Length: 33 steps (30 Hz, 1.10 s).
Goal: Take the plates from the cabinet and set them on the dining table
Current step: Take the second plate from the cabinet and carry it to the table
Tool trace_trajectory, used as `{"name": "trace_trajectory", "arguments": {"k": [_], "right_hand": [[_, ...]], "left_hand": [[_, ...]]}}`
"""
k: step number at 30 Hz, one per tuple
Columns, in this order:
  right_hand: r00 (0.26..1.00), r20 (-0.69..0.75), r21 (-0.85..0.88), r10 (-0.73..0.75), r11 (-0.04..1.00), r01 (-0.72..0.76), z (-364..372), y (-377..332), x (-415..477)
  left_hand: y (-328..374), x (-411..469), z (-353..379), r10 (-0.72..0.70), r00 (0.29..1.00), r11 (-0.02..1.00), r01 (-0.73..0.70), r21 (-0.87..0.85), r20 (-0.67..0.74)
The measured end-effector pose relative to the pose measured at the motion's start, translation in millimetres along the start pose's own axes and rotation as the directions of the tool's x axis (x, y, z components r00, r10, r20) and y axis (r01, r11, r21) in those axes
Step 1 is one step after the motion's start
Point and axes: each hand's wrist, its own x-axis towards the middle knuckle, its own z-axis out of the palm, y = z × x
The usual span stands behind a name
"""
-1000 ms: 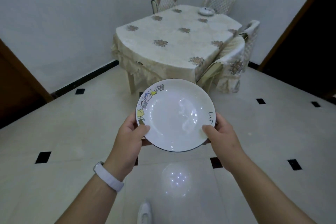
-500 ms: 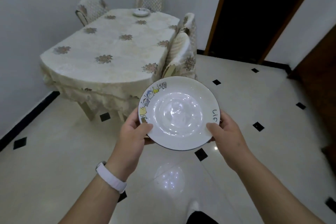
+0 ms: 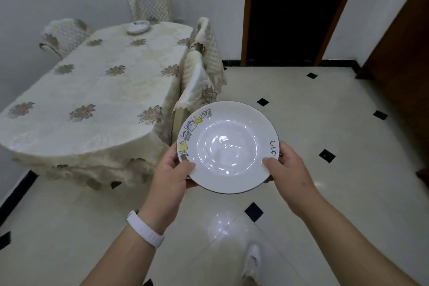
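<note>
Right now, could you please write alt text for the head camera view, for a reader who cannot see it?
A person's left hand and right hand hold a white plate level by its rim above a tiled floor. To the left stands a dining table with a floral cloth, covered chairs and a small dish.

Dim, cool, even indoor light with a wide-angle bend.

Soft overhead light gives a cluster of bright spots mirrored on the glossy floor (image 3: pixel 219 227) and pale glare streaks in the well of the plate (image 3: pixel 227 146). Shadows are faint, darkest under the cloth-covered bench (image 3: pixel 92 104). The doorway (image 3: pixel 294 7) is nearly black. Door frames and walls lean and curve toward the edges; the forearms stretch at the bottom. Focus is slightly soft throughout.
</note>
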Motion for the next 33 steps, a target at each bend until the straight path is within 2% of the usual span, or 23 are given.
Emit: {"name": "trace_trajectory", "arguments": {"k": [7,14,23,33], "right_hand": [[0.998,-0.052,0.006,-0.020,1.000,0.021,-72.7,-25.7,80.6],[0.993,-0.116,0.017,-0.030,0.999,0.033,-116.4,-34.4,122.7],[0.975,-0.222,0.016,0.017,1.000,-0.013,-147.3,-30.3,195.0],[0.934,-0.355,-0.044,0.044,0.997,-0.064,-160.4,-56.2,345.9]], "left_hand": [[22.4,77.9,86.4,0.047,0.998,0.998,-0.048,0.029,0.043],[32.9,129.8,139.4,0.052,0.992,0.997,-0.057,0.046,0.111],[25.6,225.4,184.7,-0.010,0.979,0.999,0.000,0.051,0.204],[42.1,398.2,230.3,-0.055,0.950,0.998,0.054,0.011,0.306]]}}
